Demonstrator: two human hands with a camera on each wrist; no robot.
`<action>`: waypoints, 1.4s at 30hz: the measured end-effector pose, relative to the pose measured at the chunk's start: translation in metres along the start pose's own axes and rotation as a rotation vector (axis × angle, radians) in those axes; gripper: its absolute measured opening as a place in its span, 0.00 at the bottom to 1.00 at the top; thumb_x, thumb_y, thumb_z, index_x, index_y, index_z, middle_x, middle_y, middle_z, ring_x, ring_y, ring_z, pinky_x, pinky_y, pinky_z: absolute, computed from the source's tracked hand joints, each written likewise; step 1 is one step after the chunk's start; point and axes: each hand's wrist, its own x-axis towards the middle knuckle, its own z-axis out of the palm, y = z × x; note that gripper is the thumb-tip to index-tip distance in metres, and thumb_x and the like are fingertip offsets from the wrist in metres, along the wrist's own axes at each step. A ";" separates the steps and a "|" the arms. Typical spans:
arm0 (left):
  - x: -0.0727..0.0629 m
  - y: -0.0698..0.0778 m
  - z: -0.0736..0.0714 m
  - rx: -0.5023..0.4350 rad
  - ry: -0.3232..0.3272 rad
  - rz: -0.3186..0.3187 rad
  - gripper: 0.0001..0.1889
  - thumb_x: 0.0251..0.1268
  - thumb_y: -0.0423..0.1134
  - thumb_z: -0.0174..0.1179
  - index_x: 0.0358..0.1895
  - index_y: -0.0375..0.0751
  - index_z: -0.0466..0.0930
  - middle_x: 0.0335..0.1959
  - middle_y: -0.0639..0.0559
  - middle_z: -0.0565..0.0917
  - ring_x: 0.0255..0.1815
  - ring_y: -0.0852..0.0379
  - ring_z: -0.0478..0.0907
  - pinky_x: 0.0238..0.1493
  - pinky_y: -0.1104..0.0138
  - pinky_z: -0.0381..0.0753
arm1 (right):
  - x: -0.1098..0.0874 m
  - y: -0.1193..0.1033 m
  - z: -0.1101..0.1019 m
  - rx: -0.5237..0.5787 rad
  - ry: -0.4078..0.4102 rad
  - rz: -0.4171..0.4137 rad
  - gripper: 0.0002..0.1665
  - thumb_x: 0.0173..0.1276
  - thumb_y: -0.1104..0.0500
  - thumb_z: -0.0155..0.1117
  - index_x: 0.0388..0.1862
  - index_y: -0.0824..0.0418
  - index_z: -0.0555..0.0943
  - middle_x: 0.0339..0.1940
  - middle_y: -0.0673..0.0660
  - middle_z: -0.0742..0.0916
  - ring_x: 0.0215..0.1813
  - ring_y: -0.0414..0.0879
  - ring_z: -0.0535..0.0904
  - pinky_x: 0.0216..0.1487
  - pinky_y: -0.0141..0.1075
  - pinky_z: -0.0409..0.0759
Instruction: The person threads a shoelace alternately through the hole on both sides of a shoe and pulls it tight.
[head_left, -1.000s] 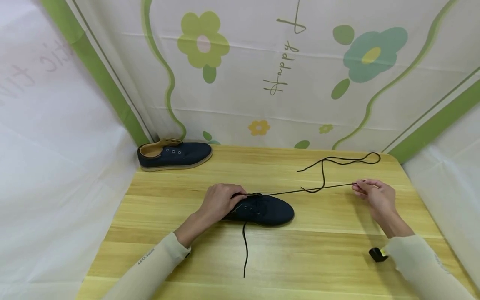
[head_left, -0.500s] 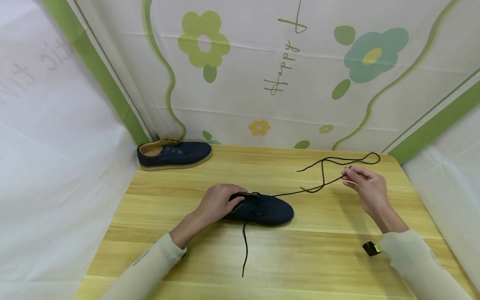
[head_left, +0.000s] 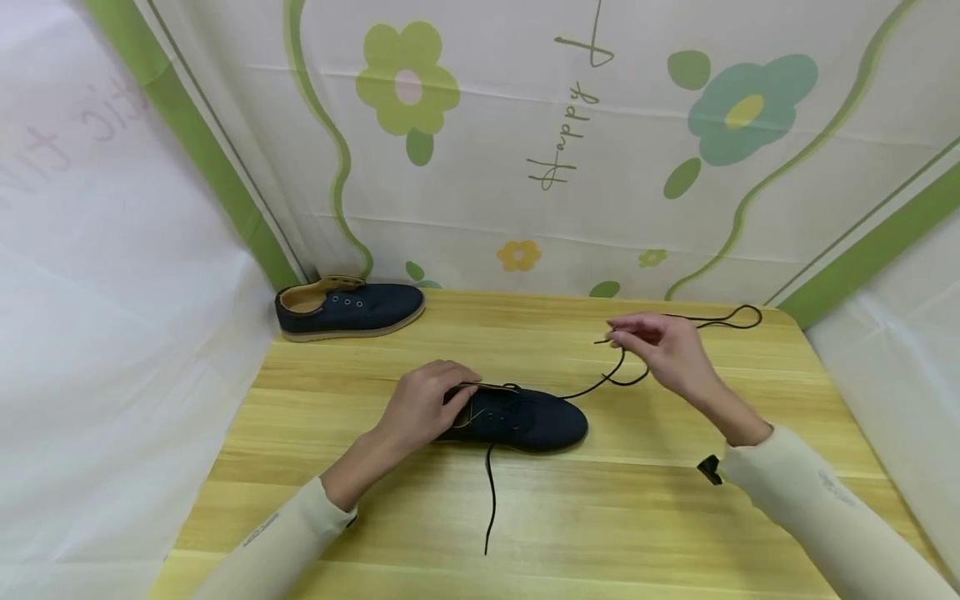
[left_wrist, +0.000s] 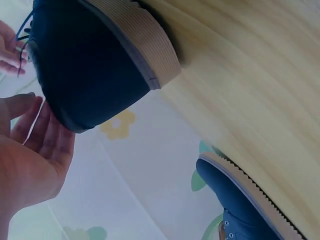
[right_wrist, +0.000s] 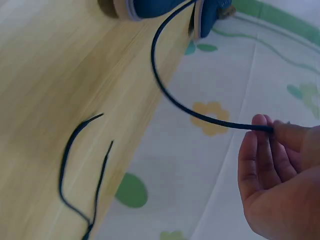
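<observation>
A dark navy lace-up shoe [head_left: 543,421] lies on the table with its toe to the right. My left hand [head_left: 427,400] rests at its opening, thumb and fingers apart. In the left wrist view those fingers [left_wrist: 52,135] are loosely bent beside the shoe's heel [left_wrist: 95,65]. Above and right of the toe, my right hand [head_left: 663,346] pinches a thin black shoelace [right_wrist: 167,92] between thumb and fingers. That lace curves slackly back to the shoe. Its other end [head_left: 492,500] trails from the near side onto the wood.
A second navy shoe [head_left: 382,308], its eyelets unlaced, stands at the back left. Another black lace [head_left: 742,323] lies looped at the back right, partly hidden behind my right hand. Flower-printed white cloth [head_left: 465,192] rises behind the wooden table [head_left: 600,533].
My right hand has moved left and away from me with the lace, which went from taut to slack. My left hand has loosened and slid slightly left along the shoe's opening.
</observation>
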 end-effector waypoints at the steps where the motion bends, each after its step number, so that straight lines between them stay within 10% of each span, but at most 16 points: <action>1: -0.001 0.001 -0.001 0.000 -0.004 0.005 0.05 0.68 0.34 0.74 0.44 0.43 0.92 0.42 0.52 0.92 0.43 0.56 0.89 0.42 0.61 0.89 | 0.002 -0.004 0.004 -0.039 -0.015 -0.023 0.09 0.74 0.67 0.70 0.51 0.65 0.91 0.40 0.58 0.94 0.38 0.39 0.91 0.37 0.24 0.83; 17: -0.015 0.012 0.000 0.017 -0.219 -0.050 0.11 0.65 0.45 0.76 0.45 0.44 0.93 0.40 0.53 0.92 0.36 0.59 0.88 0.40 0.64 0.87 | 0.021 -0.049 0.062 -0.146 -0.261 -0.274 0.05 0.69 0.66 0.76 0.41 0.57 0.92 0.36 0.51 0.93 0.34 0.36 0.88 0.36 0.33 0.86; 42: -0.018 0.014 0.007 -0.037 -0.140 -0.010 0.04 0.59 0.34 0.79 0.33 0.46 0.93 0.31 0.57 0.90 0.31 0.62 0.86 0.32 0.71 0.82 | 0.016 -0.063 0.111 -0.323 -0.404 -0.640 0.06 0.67 0.68 0.76 0.40 0.58 0.92 0.39 0.49 0.92 0.40 0.41 0.89 0.41 0.36 0.87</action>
